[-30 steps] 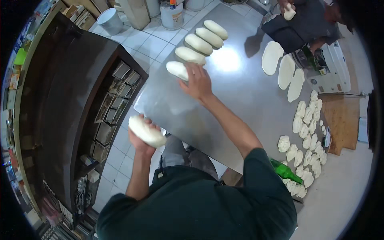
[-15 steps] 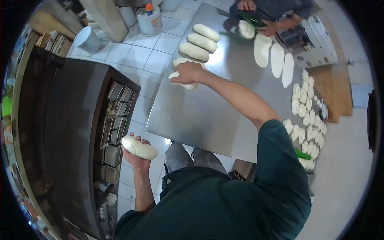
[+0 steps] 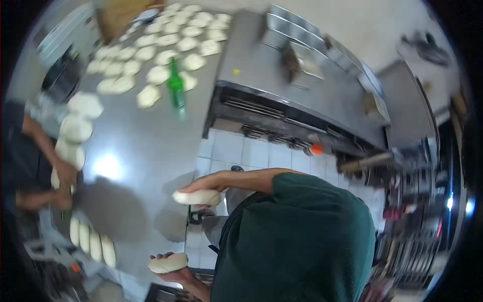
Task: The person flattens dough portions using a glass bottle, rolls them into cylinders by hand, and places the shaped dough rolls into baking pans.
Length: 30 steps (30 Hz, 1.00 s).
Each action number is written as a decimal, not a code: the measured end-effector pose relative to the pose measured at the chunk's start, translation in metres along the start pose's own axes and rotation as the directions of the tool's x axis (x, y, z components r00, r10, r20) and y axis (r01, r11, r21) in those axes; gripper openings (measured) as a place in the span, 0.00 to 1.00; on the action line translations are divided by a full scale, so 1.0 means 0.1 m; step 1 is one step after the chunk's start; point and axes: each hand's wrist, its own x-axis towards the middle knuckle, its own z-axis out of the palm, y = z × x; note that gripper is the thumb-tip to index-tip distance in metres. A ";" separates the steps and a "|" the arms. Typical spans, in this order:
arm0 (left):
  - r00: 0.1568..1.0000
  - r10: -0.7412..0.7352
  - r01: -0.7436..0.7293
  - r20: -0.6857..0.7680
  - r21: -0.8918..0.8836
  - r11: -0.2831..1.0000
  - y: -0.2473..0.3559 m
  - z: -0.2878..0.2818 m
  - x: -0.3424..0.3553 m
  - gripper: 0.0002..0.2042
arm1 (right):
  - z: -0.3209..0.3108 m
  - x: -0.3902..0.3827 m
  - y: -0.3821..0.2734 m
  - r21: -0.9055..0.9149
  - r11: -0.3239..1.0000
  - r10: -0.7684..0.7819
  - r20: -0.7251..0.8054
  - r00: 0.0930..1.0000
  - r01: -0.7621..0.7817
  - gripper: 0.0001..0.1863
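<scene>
My left hand (image 3: 173,274) carries a smooth white dough roll (image 3: 169,263) resting on its palm and fingers, off the table's near edge. Gripped from above by my right hand (image 3: 201,185) is a second dough roll (image 3: 197,197), thumb on top and fingers curled under it. This roll hangs at the rim of the steel table (image 3: 146,176), apart from the first. Several more dough rolls (image 3: 91,240) lie side by side at the table's lower left.
Across the table a co-worker's hands (image 3: 63,186) work beside flattened dough pieces (image 3: 75,128). Many small dough pieces (image 3: 166,40) and a green bottle (image 3: 176,85) occupy the far end. Metal pans (image 3: 297,63) stand on the steel counter (image 3: 246,55). Tiled floor (image 3: 251,151) lies between table and counter.
My body and view have turned to the right. My right hand has lifted a dough roll off the table; my left hand still holds its own. The co-worker now appears at the left.
</scene>
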 end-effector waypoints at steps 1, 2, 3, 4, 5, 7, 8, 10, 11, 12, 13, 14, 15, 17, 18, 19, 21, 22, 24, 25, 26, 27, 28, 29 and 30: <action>0.987 -0.076 0.070 0.141 0.050 0.996 -0.01 0.12 0.13 0.19 | -0.28 -0.46 0.08 0.024 0.997 -0.068 -0.030 0.997 0.069 0.34; 0.951 -0.154 0.133 0.267 0.096 0.986 -0.12 0.28 0.20 0.20 | -0.63 -0.91 0.29 0.097 0.985 -0.129 -0.121 0.984 0.141 0.34; 0.896 -0.228 0.186 0.380 0.144 0.972 -0.27 0.44 0.28 0.21 | -0.94 -1.36 0.49 0.160 0.964 -0.179 -0.208 0.962 0.214 0.33; 0.834 -0.289 0.224 0.471 0.189 0.956 -0.43 0.60 0.32 0.21 | -1.09 -1.82 0.59 0.281 0.928 -0.163 -0.290 0.943 0.246 0.40; 0.820 -0.307 0.231 0.483 0.212 0.950 -0.65 0.78 0.31 0.21 | -1.19 -2.29 0.61 0.352 0.859 -0.240 -0.363 0.900 0.371 0.38; 0.860 -0.333 0.238 0.387 0.272 0.932 -1.25 1.25 0.19 0.19 | -1.50 -3.10 0.96 0.476 0.622 -0.358 -0.534 0.766 0.622 0.31; 0.882 -0.335 0.238 0.333 0.298 0.924 -1.55 1.47 0.10 0.18 | -1.54 -3.47 1.06 0.434 0.532 -0.375 -0.649 0.662 0.727 0.32; 0.835 -0.351 0.176 0.424 0.399 0.900 -2.15 1.65 0.12 0.17 | -1.69 -4.10 1.35 0.334 0.408 -0.323 -0.818 0.476 0.850 0.31; 0.753 -0.367 0.098 0.545 0.460 0.883 -2.43 1.56 0.16 0.16 | -1.79 -4.36 1.45 0.247 0.409 -0.314 -0.866 0.390 0.878 0.31; 0.879 -0.346 0.165 0.327 0.474 0.865 -2.72 2.44 -0.62 0.16 | -1.87 -4.59 1.55 0.234 0.327 -0.311 -0.888 0.338 0.916 0.31; 0.797 -0.490 0.382 0.354 0.333 0.862 -3.06 2.55 -0.68 0.17 | -2.02 -4.84 1.61 0.175 0.336 -0.298 -0.912 0.281 0.925 0.31; 0.693 -0.591 0.570 0.413 0.187 0.800 -3.25 2.64 -0.71 0.17 | -2.14 -5.03 1.60 0.123 0.340 -0.293 -0.928 0.230 0.932 0.31; 0.666 -0.634 0.595 0.394 0.232 0.769 -3.44 2.84 -0.88 0.18 | -2.23 -5.26 1.49 0.077 0.417 -0.290 -0.933 0.214 0.905 0.30; 0.650 -0.666 0.608 0.365 0.276 0.744 -3.73 3.24 -1.16 0.19 | -2.47 -5.64 1.06 0.049 0.489 -0.289 -0.933 0.215 0.871 0.28; 0.582 -0.721 0.653 0.375 0.313 0.690 -3.84 3.39 -1.25 0.20 | -2.62 -5.77 0.77 -0.107 0.675 -0.291 -0.948 0.129 0.730 0.27; 0.506 -0.776 0.697 0.376 0.351 0.625 -3.95 3.53 -1.33 0.21 | -2.79 -5.90 0.46 -0.243 0.815 -0.311 -0.949 0.043 0.526 0.26; 0.533 -0.768 0.676 0.355 0.369 0.639 -4.11 3.70 -1.44 0.21 | -3.18 -6.06 -0.21 -0.490 0.853 -0.516 -0.842 0.154 0.178 0.24; 0.542 -0.766 0.659 0.346 0.391 0.642 -4.19 3.78 -1.46 0.21 | -3.36 -6.02 -0.57 -0.589 0.805 -0.574 -0.804 0.157 -0.073 0.35; 0.556 -0.764 0.631 0.326 0.433 0.644 -4.33 3.93 -1.46 0.22 | -3.71 -5.87 -1.23 -0.676 0.602 -0.561 -0.737 0.378 -0.424 0.34; 0.557 -0.769 0.636 0.313 0.436 0.637 -4.41 4.01 -1.43 0.22 | -3.96 -5.74 -1.41 -0.656 0.510 -0.490 -0.753 0.440 -0.556 0.33; 0.572 -0.766 0.629 0.294 0.441 0.640 -4.50 4.06 -1.39 0.21 | -4.21 -5.59 -1.55 -0.635 0.394 -0.409 -0.769 0.492 -0.664 0.32; 0.582 -0.766 0.626 0.274 0.450 0.637 -4.57 4.12 -1.31 0.21 | -4.43 -5.42 -1.61 -0.629 0.401 -0.394 -0.775 0.494 -0.666 0.32; 0.589 -0.767 0.624 0.254 0.460 0.631 -4.63 4.18 -1.23 0.21 | -4.65 -5.24 -1.60 -0.640 0.299 -0.329 -0.765 0.553 -0.708 0.33; 0.590 -0.772 0.624 0.236 0.472 0.622 -4.68 4.26 -1.13 0.21 | -4.85 -5.07 -1.60 -0.648 0.193 -0.257 -0.758 0.600 -0.737 0.34; 0.582 -0.783 0.635 0.221 0.478 0.607 -4.70 4.33 -1.06 0.21 | -4.97 -4.92 -1.63 -0.637 0.179 -0.162 -0.771 0.616 -0.750 0.35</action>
